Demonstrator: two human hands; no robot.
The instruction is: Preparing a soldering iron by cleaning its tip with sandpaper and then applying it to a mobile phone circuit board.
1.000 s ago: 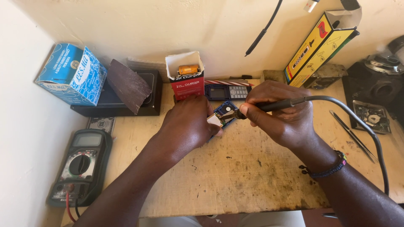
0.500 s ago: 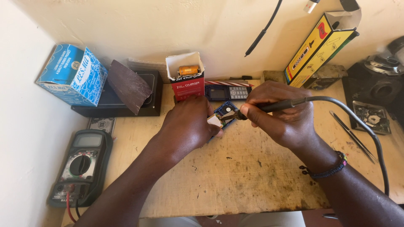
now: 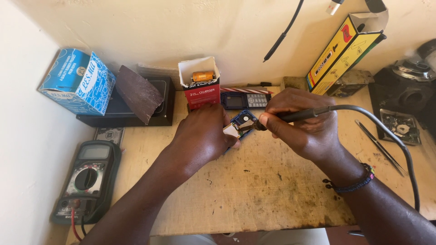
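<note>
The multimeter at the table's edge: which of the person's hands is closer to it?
Left. The left hand is at mid-table, to the right of the multimeter, touching it not at all. The right hand, holding the soldering iron, is farther right.

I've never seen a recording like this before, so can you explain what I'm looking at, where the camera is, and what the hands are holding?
The picture comes from a camera worn on a person's head, looking down at their own two bare hands over a worn wooden bench. There is no machine.

The left hand steadies a small blue circuit board on the bench. The right hand grips a corded soldering iron like a pen, its tip at the board.

Around them: a dark multimeter at the left, a blue patterned box on a black flat device, and a red and white open carton against the wall. Behind the hands lies a small keypad phone. To the right are a yellow box, tweezers and dark electronic parts.
</note>
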